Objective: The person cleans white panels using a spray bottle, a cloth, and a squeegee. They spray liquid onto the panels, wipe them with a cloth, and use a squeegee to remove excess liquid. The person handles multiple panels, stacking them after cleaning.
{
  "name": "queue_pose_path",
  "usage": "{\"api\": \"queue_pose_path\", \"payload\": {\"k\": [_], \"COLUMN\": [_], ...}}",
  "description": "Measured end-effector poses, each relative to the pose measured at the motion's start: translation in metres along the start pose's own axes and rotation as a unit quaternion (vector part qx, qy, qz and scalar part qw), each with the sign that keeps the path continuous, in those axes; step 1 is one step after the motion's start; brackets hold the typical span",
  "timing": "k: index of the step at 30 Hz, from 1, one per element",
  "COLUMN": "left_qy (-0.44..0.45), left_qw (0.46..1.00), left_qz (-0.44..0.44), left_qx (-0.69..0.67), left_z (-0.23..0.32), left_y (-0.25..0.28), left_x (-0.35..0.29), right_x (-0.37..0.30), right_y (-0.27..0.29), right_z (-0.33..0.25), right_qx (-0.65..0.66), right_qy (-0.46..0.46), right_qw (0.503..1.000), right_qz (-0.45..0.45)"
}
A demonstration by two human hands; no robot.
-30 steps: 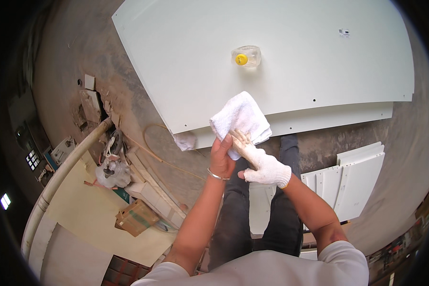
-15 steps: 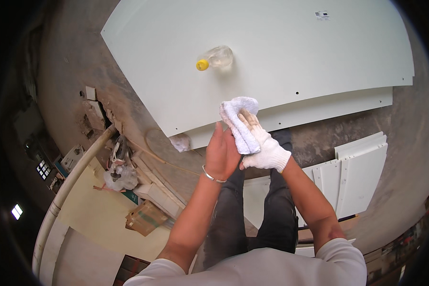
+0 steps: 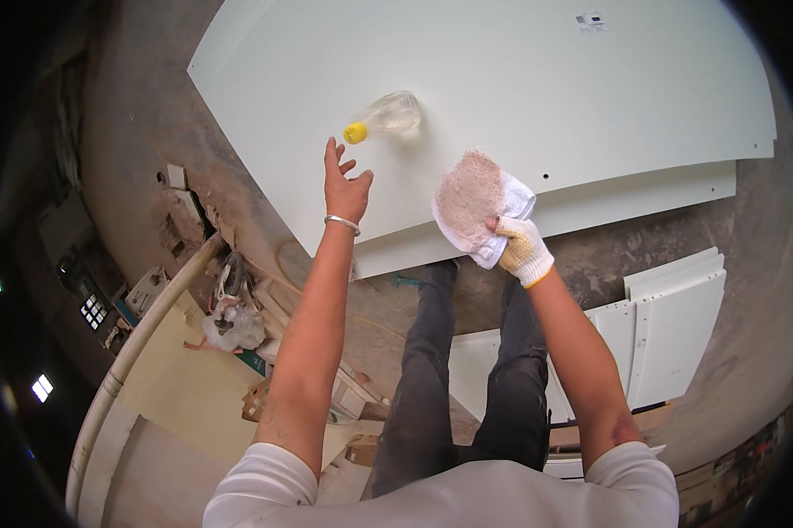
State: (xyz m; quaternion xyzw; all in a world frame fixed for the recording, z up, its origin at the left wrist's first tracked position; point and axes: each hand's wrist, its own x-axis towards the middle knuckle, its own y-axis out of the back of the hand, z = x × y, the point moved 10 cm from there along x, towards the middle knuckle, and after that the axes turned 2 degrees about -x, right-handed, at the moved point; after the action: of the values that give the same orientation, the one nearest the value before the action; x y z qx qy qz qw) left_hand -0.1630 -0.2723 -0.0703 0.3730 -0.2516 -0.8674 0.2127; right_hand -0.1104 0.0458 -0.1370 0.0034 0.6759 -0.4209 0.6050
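Observation:
My left hand [image 3: 347, 187], bare with a silver bangle at the wrist, is over the large white panel [image 3: 608, 97]. Its fingers are apart, close to the yellow cap of a clear plastic bottle [image 3: 396, 113], and grip nothing. The bottle lies on its side and holds some clear liquid. In a white knitted glove, my right hand [image 3: 526, 251] grips a folded white cloth [image 3: 513, 195] by its near edge. A broad pinkish-brown, dusty-looking patch faces up on the cloth, with my thumb on top.
Another white panel [image 3: 625, 195] lies under the top one. Several narrower white panels [image 3: 669, 330] lean or lie at the right. A curved pale pipe [image 3: 150, 334] rises at the left, beside a plastic bag [image 3: 234, 326] and scraps. Broken wall or floor shows behind it.
My left hand has left the cloth and moved forward and left to the bottle's cap. My right hand has shifted right, and the cloth now shows its pinkish-brown side. The bottle's cap end sits slightly further left.

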Motion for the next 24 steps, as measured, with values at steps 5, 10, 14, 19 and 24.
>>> {"api": "queue_pose_path", "payload": {"k": [5,10,14,19,24], "left_qy": [-0.161,-0.212,-0.293,-0.417,-0.432], "left_qw": [0.98,0.969,0.896,0.782,0.789], "left_qz": [-0.117,-0.12,-0.075,0.001,0.041], "left_qx": [0.005,0.046,0.325,0.464,0.435], "left_z": [0.021,0.065,0.112,0.164,0.155], "left_y": [-0.036,-0.05,-0.064,-0.067,-0.043], "left_x": [0.088,0.076,0.024,-0.023,-0.062], "right_x": [0.003,0.0,0.005,0.016,0.022], "right_y": [-0.006,-0.028,-0.043,-0.059,-0.078], "right_z": [-0.065,-0.112,-0.119,-0.097,-0.071], "right_qx": [-0.034,-0.057,-0.032,-0.058,-0.075], "right_qy": [0.032,0.085,0.105,0.094,0.067], "right_qw": [0.996,0.987,0.986,0.989,0.988], "right_qz": [-0.076,-0.122,-0.126,-0.097,-0.119]}}
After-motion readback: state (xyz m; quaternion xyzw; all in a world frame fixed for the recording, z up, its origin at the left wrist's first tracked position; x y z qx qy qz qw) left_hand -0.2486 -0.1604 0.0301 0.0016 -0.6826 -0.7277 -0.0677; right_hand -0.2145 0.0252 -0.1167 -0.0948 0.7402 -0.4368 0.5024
